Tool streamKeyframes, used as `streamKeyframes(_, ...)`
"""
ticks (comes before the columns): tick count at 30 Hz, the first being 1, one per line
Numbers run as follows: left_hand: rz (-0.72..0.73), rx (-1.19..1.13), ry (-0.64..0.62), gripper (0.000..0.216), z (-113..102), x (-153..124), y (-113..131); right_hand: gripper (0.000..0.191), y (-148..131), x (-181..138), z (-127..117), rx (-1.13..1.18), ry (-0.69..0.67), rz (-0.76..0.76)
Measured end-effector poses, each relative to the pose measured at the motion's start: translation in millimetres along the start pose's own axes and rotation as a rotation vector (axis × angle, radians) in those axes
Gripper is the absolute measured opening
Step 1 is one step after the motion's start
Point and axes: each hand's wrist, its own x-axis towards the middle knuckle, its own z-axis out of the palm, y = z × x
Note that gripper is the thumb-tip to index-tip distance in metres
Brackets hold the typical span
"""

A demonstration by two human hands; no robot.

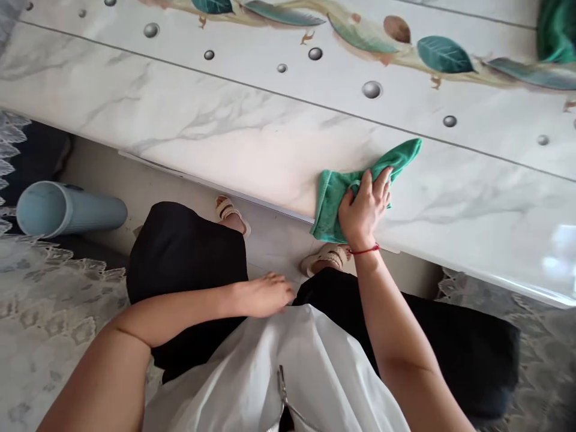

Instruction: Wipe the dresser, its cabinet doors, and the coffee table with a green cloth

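Observation:
My right hand (366, 207), with a red string bracelet at the wrist, presses a green cloth (335, 201) onto the white marble-patterned tabletop (252, 135). Its fingers bend over the bunched middle of the cloth. One end of the cloth points away from me, while the other hangs at the table's near edge. My left hand (265, 294) rests over my lap at the hem of my white top, away from the table. Its fingers are curled in and their tips are hidden; no object shows in them.
A blue-grey cylindrical bin (72, 210) lies on its side at the left. Lace-edged fabric (49, 324) covers the seat beside me. Another green item (558, 30) is at the table's far right. Printed leaves and silver dots decorate the tabletop. My sandalled feet are below its edge.

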Motion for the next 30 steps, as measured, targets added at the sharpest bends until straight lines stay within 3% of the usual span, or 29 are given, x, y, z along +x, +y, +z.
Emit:
streamKeyframes(2,-0.035,0.065,-0.039,0.013,6.6,-9.4,4.4,0.064,-9.2,9.4,-5.1,0.002,-0.046,-0.136)
streamKeyframes(4,-0.088,0.142,-0.037,0.012,12.5,-18.9,8.4,0.062,-36.5,23.0,-3.2,0.017,-0.121,-0.297)
streamKeyframes(6,-0.096,0.173,-0.057,0.016,17.8,-24.8,10.3,0.060,-86.1,40.2,8.9,0.070,-0.207,-0.458)
streamKeyframes(8,-0.122,0.180,-0.071,0.021,22.6,-24.7,9.1,0.056,-152.4,56.5,28.7,0.162,-0.306,-0.605)
streamKeyframes(11,-0.296,0.238,-0.092,0.037,28.5,-14.6,2.4,0.049,-246.6,69.4,57.6,0.272,-0.453,-0.813)
streamKeyframes(13,-0.398,0.291,-0.107,0.046,31.3,-4.9,-2.6,0.043,-276.1,72.1,66.9,0.280,-0.480,-0.891)
streamKeyframes(15,-0.443,0.333,-0.094,0.045,33.1,4.9,-5.9,0.039,-267.4,75.5,64.0,0.222,-0.450,-0.866)
streamKeyframes(19,-0.398,0.347,-0.081,0.042,34.9,23.0,-5.5,0.050,-186.5,89.1,29.5,0.068,-0.375,-0.642)
streamKeyframes(22,-0.317,0.312,-0.117,0.037,36.3,36.3,-2.3,0.052,-151.3,93.2,7.1,0.032,-0.236,-0.671)
streamKeyframes(25,-0.298,0.312,-0.110,0.032,38.3,48.4,-1.7,0.051,-161.7,84.0,8.4,0.008,-0.145,-0.677)
streamKeyframes(30,-0.368,0.360,-0.102,0.035,43.5,55.5,-7.9,0.081,-186.9,63.8,43.0,-0.086,-0.119,-0.486)
